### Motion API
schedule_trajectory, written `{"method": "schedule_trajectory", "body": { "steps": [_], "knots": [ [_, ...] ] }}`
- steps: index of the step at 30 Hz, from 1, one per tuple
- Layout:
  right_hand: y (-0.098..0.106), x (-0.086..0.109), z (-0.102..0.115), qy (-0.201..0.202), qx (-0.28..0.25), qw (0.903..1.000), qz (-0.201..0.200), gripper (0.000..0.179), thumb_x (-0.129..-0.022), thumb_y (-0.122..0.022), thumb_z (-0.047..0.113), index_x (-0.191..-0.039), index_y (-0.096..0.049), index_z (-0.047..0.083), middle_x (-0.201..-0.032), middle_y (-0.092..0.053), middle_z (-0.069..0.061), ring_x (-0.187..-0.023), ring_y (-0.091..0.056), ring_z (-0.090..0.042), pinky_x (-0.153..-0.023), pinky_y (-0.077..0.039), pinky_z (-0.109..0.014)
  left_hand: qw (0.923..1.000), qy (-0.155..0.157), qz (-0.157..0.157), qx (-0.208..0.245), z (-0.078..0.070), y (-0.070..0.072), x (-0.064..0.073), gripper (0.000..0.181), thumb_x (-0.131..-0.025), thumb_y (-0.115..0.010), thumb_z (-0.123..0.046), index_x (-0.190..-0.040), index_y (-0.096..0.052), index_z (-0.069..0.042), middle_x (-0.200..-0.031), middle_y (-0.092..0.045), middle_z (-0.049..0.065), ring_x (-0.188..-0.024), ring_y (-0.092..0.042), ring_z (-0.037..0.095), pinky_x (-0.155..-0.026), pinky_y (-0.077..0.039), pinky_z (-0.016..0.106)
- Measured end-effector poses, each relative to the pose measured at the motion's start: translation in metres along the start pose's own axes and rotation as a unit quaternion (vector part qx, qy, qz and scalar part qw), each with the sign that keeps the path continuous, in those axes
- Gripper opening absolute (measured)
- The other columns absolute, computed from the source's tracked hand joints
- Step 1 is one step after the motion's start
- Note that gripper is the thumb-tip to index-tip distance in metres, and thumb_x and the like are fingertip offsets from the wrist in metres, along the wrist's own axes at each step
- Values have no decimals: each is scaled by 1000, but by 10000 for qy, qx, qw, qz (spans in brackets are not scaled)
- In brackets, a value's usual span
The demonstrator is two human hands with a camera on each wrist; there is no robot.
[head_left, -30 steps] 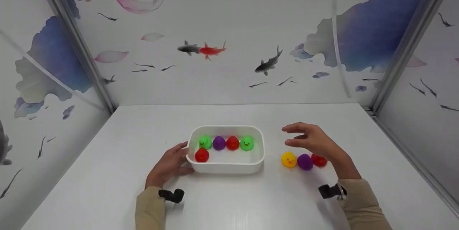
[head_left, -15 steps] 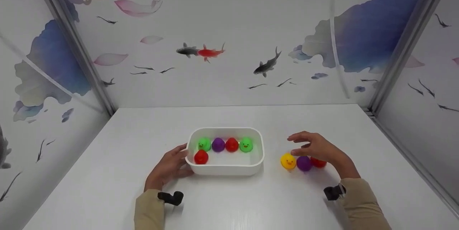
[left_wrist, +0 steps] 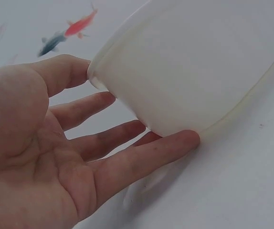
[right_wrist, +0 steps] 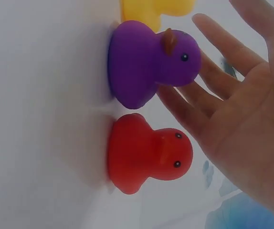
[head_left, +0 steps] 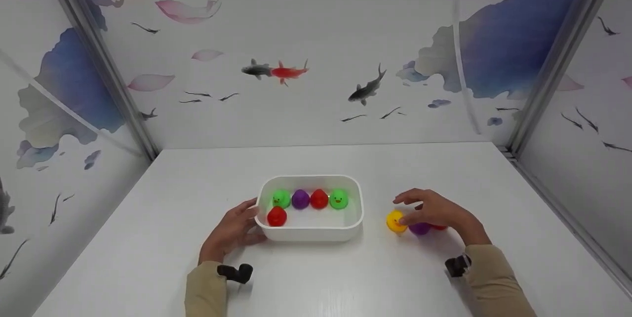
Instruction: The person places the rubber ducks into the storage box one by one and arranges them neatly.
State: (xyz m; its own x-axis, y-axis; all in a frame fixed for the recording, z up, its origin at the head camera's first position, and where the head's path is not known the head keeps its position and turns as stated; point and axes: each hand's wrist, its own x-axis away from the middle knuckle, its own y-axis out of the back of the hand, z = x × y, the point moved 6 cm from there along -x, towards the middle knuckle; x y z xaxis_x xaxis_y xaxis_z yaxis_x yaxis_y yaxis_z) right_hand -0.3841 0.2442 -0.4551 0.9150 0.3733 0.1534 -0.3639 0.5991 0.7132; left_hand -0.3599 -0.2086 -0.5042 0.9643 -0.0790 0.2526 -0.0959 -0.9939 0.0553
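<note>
A white rectangular bin (head_left: 310, 234) stands on the table, with two green, two red and one purple rubber duck inside. My left hand (head_left: 234, 228) touches its left end; in the left wrist view the fingers (left_wrist: 122, 162) are extended against the bin's wall. To the right of the bin a yellow rubber duck (head_left: 394, 219), a purple duck (right_wrist: 137, 67) and a red duck (right_wrist: 137, 155) stand in a row. My right hand (head_left: 434, 208) is over this row, thumb overlapping the yellow duck, fingers extended and spread. It partly hides the purple and red ducks in the head view.
The white table (head_left: 316, 277) is bounded by a printed back panel (head_left: 316, 119) and side panels with metal corner posts (head_left: 553, 70). Each wrist carries a small black camera (head_left: 237, 272) below a tan sleeve (head_left: 207, 287).
My right hand has come down towards the yellow duck, its thumb now overlapping it. My left hand and the bin have stayed in place.
</note>
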Motion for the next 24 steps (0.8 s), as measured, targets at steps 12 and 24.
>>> {"method": "schedule_trajectory", "body": {
  "steps": [12, 24],
  "knots": [
    [-7, 1, -6, -277, 155, 9995, -43, 49, -78, -85, 36, -121, -70, 18, -121, -65, -12, -107, -62, -25, -87, -60, -40, 10000, 8, 53, 78, 3, -1, -1, 57, -101, -56, -34, -154, -40, -19, -158, -42, 16, -142, -45, 42, -94, -58, 49],
    [-6, -2, 0, -201, 171, 9991, -332, 42, -82, -81, 35, -115, -72, 10, -112, -70, -6, -100, -62, -20, -89, -55, -38, 9998, -78, 113, 162, 1, -1, 0, 55, -102, -55, -31, -153, -41, -18, -156, -45, 15, -139, -50, 39, -93, -59, 49]
  ]
}}
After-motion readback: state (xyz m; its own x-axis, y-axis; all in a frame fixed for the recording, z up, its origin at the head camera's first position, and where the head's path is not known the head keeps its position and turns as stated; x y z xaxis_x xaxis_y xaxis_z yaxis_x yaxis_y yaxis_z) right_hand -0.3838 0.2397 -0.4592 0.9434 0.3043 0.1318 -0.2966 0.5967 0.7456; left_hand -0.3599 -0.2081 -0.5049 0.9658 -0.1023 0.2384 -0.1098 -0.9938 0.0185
